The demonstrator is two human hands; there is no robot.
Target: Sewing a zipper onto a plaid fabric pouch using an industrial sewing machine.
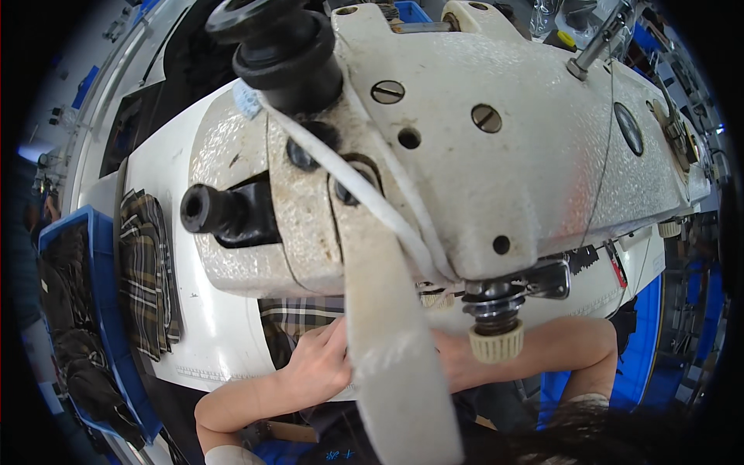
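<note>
A large off-white sewing machine [465,178] fills the upper middle and blocks much of my view. Its pale lever [399,349] hangs down in front of my hands. Under the machine head, dark plaid cloth [298,311] lies on the white table. My left hand [322,364] is at the near edge of this cloth, its fingers bent and close together, seemingly gripping it; the fingertips are hidden by the lever. From the right, my right hand [448,358] reaches in behind the lever and the tension knob [496,341]. Only its wrist side shows, with the fingers hidden.
Folded plaid pieces [143,271] are stacked at the table's left end. Beyond them stands a blue crate [105,310] holding dark cloth. A red-handled tool [618,267] lies on the table [221,333] at the right. White elastic [349,178] loops around the machine's black post.
</note>
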